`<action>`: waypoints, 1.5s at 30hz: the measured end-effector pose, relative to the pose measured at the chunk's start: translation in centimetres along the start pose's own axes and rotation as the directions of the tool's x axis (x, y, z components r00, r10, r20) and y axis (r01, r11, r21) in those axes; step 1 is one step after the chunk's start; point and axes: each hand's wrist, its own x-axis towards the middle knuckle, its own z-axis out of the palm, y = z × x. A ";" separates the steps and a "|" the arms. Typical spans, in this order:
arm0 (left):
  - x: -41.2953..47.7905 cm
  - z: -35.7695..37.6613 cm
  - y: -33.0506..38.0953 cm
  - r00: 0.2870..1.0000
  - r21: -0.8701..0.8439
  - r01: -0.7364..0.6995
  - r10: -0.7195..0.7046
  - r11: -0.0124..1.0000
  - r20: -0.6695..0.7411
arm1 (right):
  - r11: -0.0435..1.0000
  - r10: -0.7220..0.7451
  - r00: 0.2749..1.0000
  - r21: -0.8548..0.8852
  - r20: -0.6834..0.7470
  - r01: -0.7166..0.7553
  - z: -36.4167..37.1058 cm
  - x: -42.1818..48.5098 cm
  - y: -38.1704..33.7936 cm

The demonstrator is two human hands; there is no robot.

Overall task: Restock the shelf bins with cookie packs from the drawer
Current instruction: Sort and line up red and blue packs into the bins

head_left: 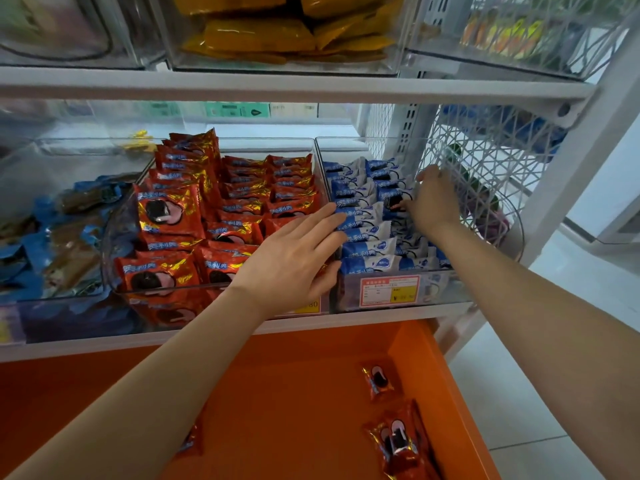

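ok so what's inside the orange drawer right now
Red cookie packs on the orange drawer floor, right side; another peeks from under the left forearm, which hides the rest there.

Only one view is offered, from a wide-angle camera worn on the head, aimed forward and down. The shelf (294,86) is faced close up, its bins (450,289) held mid-frame, and the drawer (277,393) is looked down into below.

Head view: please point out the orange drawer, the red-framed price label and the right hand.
orange drawer (311,393), head view, bare floor of the drawer
price label (389,291), head view, middle of the label
right hand (434,199), head view, back of the hand
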 end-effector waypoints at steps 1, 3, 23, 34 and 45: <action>0.0 0.0 0.0 1.000 0.008 -0.003 0.003 1.000 -0.001 | 0.999 -0.048 0.999 -0.018 0.011 0.048 -0.2 -0.4 0.0; 0.0 -0.1 0.1 1.000 0.012 -0.008 0.008 1.000 0.001 | 0.992 -0.106 0.992 -0.061 0.066 0.110 -0.4 -1.2 0.0; -12.5 3.7 7.8 0.999 -0.069 -0.025 0.028 0.997 0.038 | 0.883 -0.459 0.861 0.008 0.219 0.469 -0.3 -23.5 4.2; -19.8 13.3 9.3 0.645 -0.169 0.321 -0.084 0.932 0.760 | 0.983 0.170 0.679 -0.175 0.714 -0.062 11.9 -27.4 10.8; -23.2 22.1 10.6 0.636 -0.202 0.396 -0.109 0.896 0.764 | 0.931 0.275 0.598 -0.052 0.753 -0.362 17.4 -29.6 11.6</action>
